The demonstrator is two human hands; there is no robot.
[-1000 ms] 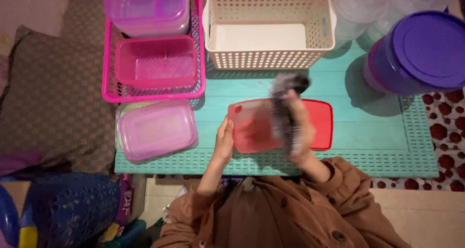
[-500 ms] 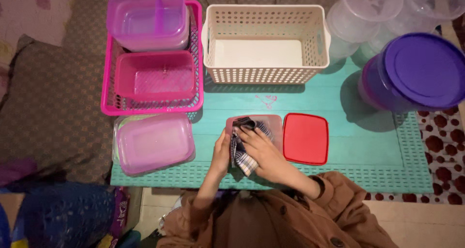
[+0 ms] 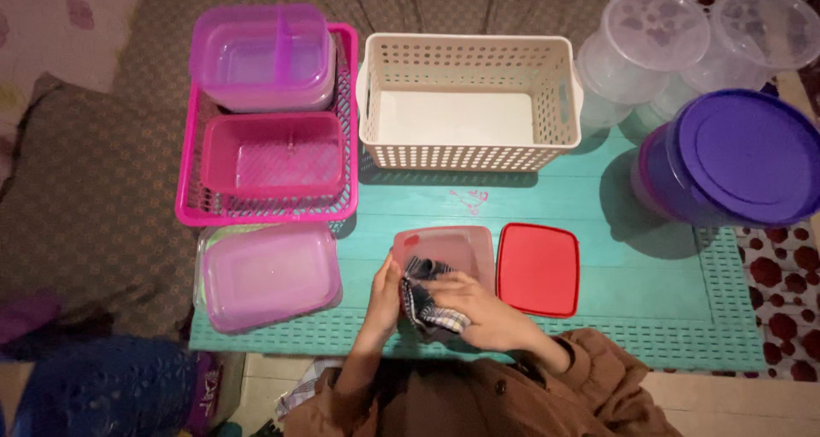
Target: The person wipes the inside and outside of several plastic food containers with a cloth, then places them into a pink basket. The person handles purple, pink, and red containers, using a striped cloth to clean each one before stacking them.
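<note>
- Anchoring everything is the turquoise table [image 3: 649, 258]; places below are told from it.
- Purple-lidded tub [image 3: 735, 159] stands on the table's far right corner, lid on, contents hidden.
- Cream perforated basket [image 3: 465, 99] sits at the table's far middle edge, with nothing showing inside.
- Pink basket [image 3: 265, 202] overhangs the table's far left corner and holds a divided purple box [image 3: 260, 57] and an open pink box [image 3: 273, 155].
- Lidded lilac box [image 3: 266, 275] rests on the table's near left corner, on top of another one.
- Clear round tubs [image 3: 653, 31] stand lidded just beyond the table's far right edge.
- Red lid [image 3: 538, 268] lies flat near the table's near edge.
- Clear pink container [image 3: 448, 249] sits just left of that lid, with a checked cloth [image 3: 423, 305] inside it.
- Right hand [image 3: 474, 305] presses closed on the cloth.
- Left hand [image 3: 386, 296] grips the container's left wall.
</note>
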